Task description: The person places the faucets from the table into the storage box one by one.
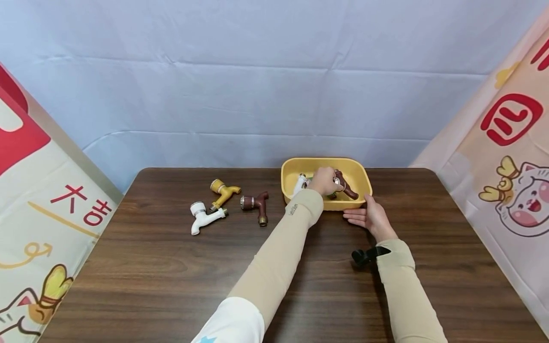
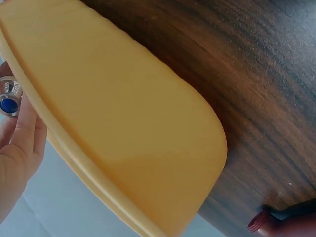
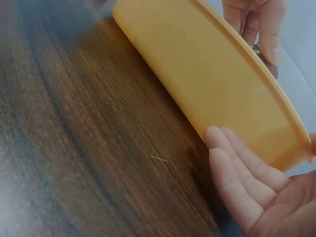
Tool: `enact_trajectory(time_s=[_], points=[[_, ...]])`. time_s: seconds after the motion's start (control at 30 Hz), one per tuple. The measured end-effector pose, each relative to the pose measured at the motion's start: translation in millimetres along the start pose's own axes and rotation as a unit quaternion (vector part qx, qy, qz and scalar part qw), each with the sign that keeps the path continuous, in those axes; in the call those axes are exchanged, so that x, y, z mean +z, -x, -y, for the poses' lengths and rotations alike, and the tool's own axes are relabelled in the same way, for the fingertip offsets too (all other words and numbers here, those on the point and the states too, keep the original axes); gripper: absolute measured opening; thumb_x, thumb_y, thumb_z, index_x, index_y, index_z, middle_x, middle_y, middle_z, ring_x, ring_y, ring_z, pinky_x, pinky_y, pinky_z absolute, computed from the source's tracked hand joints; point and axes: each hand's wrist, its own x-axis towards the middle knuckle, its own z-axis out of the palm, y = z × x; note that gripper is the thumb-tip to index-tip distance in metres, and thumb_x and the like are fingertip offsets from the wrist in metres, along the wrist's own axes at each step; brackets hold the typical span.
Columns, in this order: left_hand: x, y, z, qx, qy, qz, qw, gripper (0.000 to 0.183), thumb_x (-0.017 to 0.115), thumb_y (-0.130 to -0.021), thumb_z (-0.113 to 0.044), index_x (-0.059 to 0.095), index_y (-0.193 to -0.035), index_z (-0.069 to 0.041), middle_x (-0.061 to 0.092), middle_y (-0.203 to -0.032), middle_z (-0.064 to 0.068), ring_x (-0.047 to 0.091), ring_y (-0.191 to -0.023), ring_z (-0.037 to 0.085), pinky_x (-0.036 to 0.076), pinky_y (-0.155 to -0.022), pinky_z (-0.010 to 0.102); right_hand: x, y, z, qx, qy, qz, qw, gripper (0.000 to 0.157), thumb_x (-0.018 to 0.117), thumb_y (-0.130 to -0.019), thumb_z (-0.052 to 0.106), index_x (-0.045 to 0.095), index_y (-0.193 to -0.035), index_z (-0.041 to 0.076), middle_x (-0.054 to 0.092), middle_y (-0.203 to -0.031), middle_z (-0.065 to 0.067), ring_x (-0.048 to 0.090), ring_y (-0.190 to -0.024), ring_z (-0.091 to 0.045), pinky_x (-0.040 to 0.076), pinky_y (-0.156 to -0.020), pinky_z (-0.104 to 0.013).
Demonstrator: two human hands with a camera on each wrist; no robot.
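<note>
A yellow plastic bin [image 1: 284, 183] stands at the back of the table. Reaching into it, my left hand [image 1: 322, 181] grips a dark brown faucet [image 1: 350, 191] near its knob. The left wrist view has a clear knob [image 2: 10, 94] with a blue centre at the fingers, over the rim. A white faucet [image 1: 299, 184] lies in the bin to the left of that hand, which hides part of the contents. At the bin's front right corner my right hand [image 1: 375, 216] holds the wall, fingers [image 3: 242, 168] along the outside and thumb at the rim.
Left of the bin lie a yellow faucet [image 1: 224, 193], a white faucet [image 1: 206, 218] and a reddish-brown faucet [image 1: 257, 206]. A black strap [image 1: 364, 257] sticks out from the right wrist. A pale cloth backdrop [image 1: 214, 105] hangs behind the table.
</note>
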Motion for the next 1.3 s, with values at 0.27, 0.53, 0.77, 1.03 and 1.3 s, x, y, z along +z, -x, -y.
enact_trajectory(time_s=[0.27,0.53,0.77,1.03,1.3], points=[[3.1,-1.0,-8.9,-0.018,-0.012,0.010,0.9997,0.027,0.072,-0.080,-0.034,0.062,-0.089,-0.010,0.060,-0.079,-0.002,0.055,-0.070,0.010,0.045,-0.060,0.020,2.3,0,1,-0.006,-0.007,0.004,1.000,0.064,0.022,-0.100,0.041,-0.008,-0.147,0.011,0.069,-0.080,-0.013,0.068,-0.078,-0.026,0.052,-0.077,-0.039],[7.9,-2.0,-9.5,-0.011,-0.064,0.022,0.9977,0.027,0.069,-0.081,-0.039,0.063,-0.080,-0.012,0.063,-0.077,-0.002,0.058,-0.074,0.011,0.046,-0.071,0.022,3.0,0,1,-0.008,0.000,0.000,1.000,0.064,0.022,-0.100,0.042,-0.007,-0.147,0.010,0.069,-0.078,-0.012,0.068,-0.078,-0.024,0.052,-0.076,-0.038],[8.6,-1.7,-4.8,0.019,-0.050,0.032,0.9980,0.031,0.061,-0.087,-0.022,0.044,-0.062,-0.014,0.051,-0.064,-0.002,0.054,-0.069,0.011,0.044,-0.066,0.021,4.3,-1,1,-0.012,-0.005,0.003,1.000,0.065,0.023,-0.099,0.043,-0.007,-0.147,0.011,0.069,-0.079,-0.012,0.068,-0.077,-0.024,0.052,-0.076,-0.038],[7.5,2.4,0.4,0.037,-0.015,0.043,0.9983,0.016,0.056,-0.089,-0.015,0.064,-0.099,-0.006,0.065,-0.101,0.003,0.059,-0.093,0.014,0.043,-0.084,0.021,3.7,-2,-1,-0.011,0.002,-0.002,1.000,0.065,0.023,-0.099,0.043,-0.008,-0.147,0.011,0.068,-0.077,-0.011,0.068,-0.076,-0.024,0.053,-0.075,-0.037],[1.6,13.2,6.9,0.042,0.055,0.055,0.9960,0.039,0.052,-0.091,-0.008,0.052,-0.129,-0.003,0.055,-0.127,0.006,0.053,-0.111,0.016,0.043,-0.086,0.022,1.3,-2,-4,-0.012,-0.003,-0.010,1.000,0.066,0.022,-0.099,0.043,-0.010,-0.147,0.009,0.068,-0.075,-0.012,0.068,-0.073,-0.023,0.053,-0.072,-0.037]])
